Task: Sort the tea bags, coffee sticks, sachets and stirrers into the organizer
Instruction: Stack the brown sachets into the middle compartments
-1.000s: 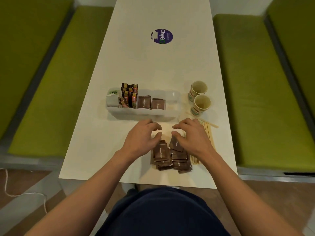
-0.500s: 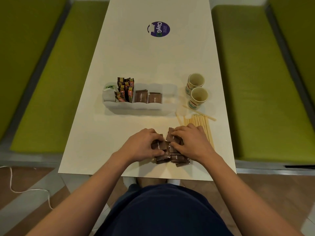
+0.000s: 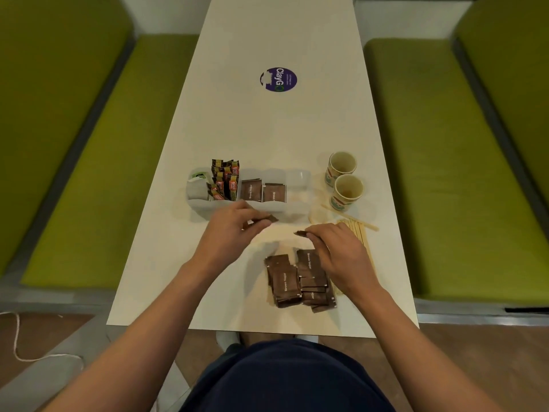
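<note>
A clear plastic organizer (image 3: 294, 210) stands across the table's middle, holding white tea bags (image 3: 197, 185), coffee sticks (image 3: 226, 179) and two stacks of brown sachets (image 3: 263, 191). Its right-hand sections look empty. A loose pile of brown sugar sachets (image 3: 298, 279) lies near the front edge. My left hand (image 3: 230, 230) pinches one brown sachet (image 3: 271, 218) just in front of the organizer. My right hand (image 3: 338, 254) pinches another brown sachet (image 3: 300, 233) above the pile. Wooden stirrers (image 3: 358, 233) lie to the right, partly under my right hand.
Two paper cups (image 3: 344, 181) stand right of the organizer. A purple round sticker (image 3: 278, 79) sits farther up the white table (image 3: 267, 129). Green benches (image 3: 451, 162) run along both sides.
Both hands lifted off the sachet pile, each taking one sachet. The left hand moved up toward the organizer and the right rose above the pile.
</note>
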`<action>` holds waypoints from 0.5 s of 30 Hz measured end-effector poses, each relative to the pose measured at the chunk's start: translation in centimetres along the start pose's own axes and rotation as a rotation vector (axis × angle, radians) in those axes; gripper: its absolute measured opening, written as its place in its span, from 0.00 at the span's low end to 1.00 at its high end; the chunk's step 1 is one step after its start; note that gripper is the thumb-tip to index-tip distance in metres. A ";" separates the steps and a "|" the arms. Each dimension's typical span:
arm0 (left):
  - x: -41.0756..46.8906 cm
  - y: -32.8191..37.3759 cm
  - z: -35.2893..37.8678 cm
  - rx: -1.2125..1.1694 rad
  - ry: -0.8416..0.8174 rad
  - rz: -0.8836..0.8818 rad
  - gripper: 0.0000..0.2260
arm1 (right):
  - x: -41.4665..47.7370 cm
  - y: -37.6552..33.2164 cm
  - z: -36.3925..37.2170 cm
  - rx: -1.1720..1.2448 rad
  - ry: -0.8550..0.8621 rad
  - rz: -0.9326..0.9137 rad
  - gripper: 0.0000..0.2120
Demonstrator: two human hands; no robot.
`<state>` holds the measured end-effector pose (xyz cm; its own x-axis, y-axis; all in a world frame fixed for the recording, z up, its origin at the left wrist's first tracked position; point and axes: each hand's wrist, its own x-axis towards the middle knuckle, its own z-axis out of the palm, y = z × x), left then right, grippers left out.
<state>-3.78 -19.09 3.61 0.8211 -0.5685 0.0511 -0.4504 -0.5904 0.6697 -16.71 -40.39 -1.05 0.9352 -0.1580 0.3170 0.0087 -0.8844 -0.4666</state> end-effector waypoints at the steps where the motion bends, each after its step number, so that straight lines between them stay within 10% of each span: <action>1: 0.7 -0.1 -0.6 0.007 0.041 -0.004 0.08 | 0.0 -0.1 -0.1 0.035 0.012 0.009 0.10; 15: 10.1 -2.5 -3.2 0.496 -0.170 -0.024 0.09 | 2.3 -2.2 -0.7 0.195 0.104 0.142 0.06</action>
<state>6.78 -21.50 4.80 0.7833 -0.6121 -0.1086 -0.5779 -0.7813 0.2358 -14.83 -39.07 1.25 0.8905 -0.3275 0.3157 -0.0422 -0.7505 -0.6595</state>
